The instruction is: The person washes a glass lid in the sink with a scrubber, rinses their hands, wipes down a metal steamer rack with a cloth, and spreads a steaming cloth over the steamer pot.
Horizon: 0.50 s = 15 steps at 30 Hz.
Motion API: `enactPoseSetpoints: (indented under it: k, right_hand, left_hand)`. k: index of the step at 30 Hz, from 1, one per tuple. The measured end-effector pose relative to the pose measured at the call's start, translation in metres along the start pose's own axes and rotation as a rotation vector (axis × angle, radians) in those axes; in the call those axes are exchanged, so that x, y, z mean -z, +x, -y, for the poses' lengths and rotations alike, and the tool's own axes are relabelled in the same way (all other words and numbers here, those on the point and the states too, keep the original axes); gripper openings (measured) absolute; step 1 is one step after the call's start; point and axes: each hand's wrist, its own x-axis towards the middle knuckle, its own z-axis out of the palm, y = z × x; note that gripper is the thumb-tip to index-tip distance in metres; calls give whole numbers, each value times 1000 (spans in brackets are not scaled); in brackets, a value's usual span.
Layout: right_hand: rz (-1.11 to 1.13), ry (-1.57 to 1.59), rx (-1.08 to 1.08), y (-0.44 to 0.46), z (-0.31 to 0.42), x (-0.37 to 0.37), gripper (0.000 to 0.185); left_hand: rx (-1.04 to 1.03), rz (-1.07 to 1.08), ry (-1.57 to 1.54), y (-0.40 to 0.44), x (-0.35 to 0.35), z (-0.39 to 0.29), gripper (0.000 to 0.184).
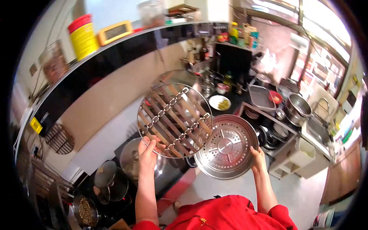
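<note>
My left hand (147, 147) is closed on the lower left edge of a round rack (165, 105), a wire ring with wooden slats joined by metal chains. The rack is raised and tilted. My right hand (257, 154) grips the right rim of a round metal steamer tray (226, 145) with many small holes. The rack's right side overlaps the tray's left edge; whether they touch I cannot tell. Below the rack, a large lidded pan (132, 157) stands on the dark stove.
A pan of nuts or beans (85, 211) and a dark lidded pot (106, 174) are at the lower left. A white plate (219, 102), a square metal tray (262, 96), a steel pot (299, 104) and a sink (317, 132) lie beyond. A shelf (115, 45) runs above.
</note>
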Motion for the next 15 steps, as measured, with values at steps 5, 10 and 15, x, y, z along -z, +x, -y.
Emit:
enactPoseSetpoints:
  k: [5,10,15]
  right_hand:
    - [-113,26,7,-1,19,91,32]
    - [-219,135,28,-8,24,128,34]
    - [-325,158,13,-1,23,147,35]
  left_hand:
    - [131,111,120,5,-86,65,16]
    - [291,240,138,8,-142,112,13]
    - [359,346,153,17,-177,159,10]
